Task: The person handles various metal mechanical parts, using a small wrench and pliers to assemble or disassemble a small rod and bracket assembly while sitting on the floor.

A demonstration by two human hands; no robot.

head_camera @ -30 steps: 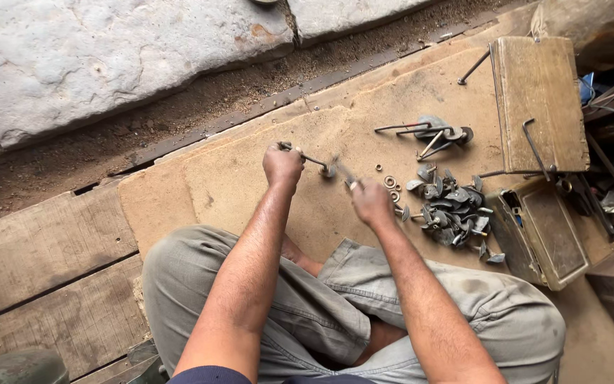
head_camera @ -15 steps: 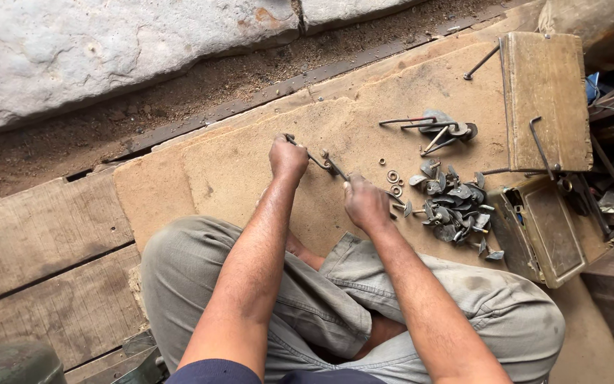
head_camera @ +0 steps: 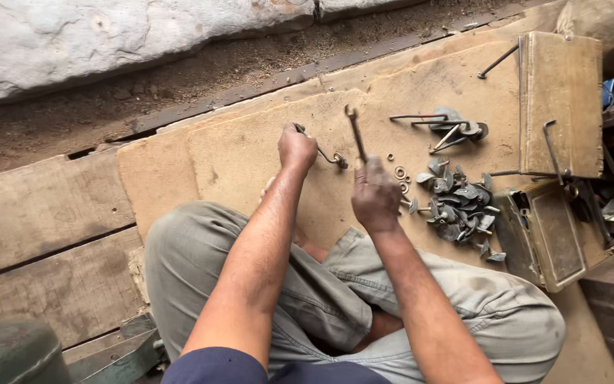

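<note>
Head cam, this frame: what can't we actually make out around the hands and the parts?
- Left hand: its fist hides the near end of the bent metal rod.
- Right hand: it covers the spanner handle.
- Pile of metal parts: pieces too small to identify.
- Metal box: contents not visible.

A thin bent metal hook (head_camera: 327, 154) sits in the left hand (head_camera: 297, 148), mid-frame. A slim spanner (head_camera: 354, 130) stands nearly upright in the right hand (head_camera: 375, 193).

Soft even daylight, sharp focus
</note>
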